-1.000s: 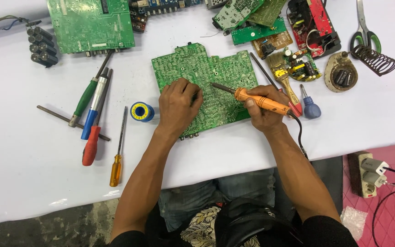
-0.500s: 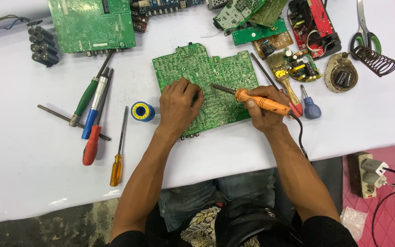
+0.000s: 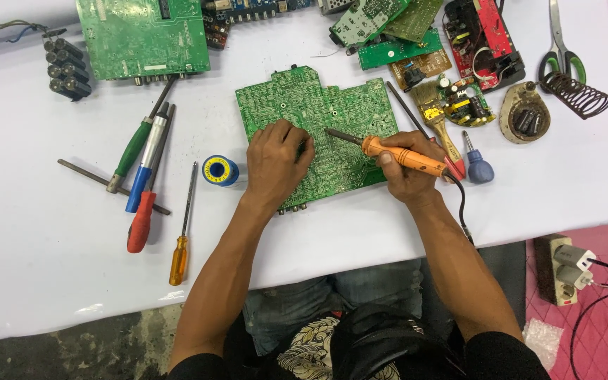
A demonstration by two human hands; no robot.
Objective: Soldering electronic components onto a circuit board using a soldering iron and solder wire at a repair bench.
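Observation:
A large green circuit board (image 3: pixel 332 105) lies solder side up on the white table (image 3: pixel 51 281). My left hand (image 3: pixel 276 162) rests on the board's left half, fingers curled with the fingertips pinched on the board. My right hand (image 3: pixel 406 176) grips an orange-handled soldering iron (image 3: pixel 402 155); its dark tip points left and touches the board just right of my left fingers. The iron's black cord (image 3: pixel 462 204) runs down off the table edge.
Left of the board lie a solder spool (image 3: pixel 219 170), several screwdrivers (image 3: pixel 142 169) and a battery pack (image 3: pixel 65 68). More circuit boards (image 3: pixel 142 39) crowd the far edge. A brush (image 3: pixel 434 116), small blue screwdriver (image 3: pixel 476 163), scissors (image 3: pixel 561 42) and coil iron stand (image 3: pixel 575 95) sit right. A power strip (image 3: pixel 561 267) lies on pink cloth.

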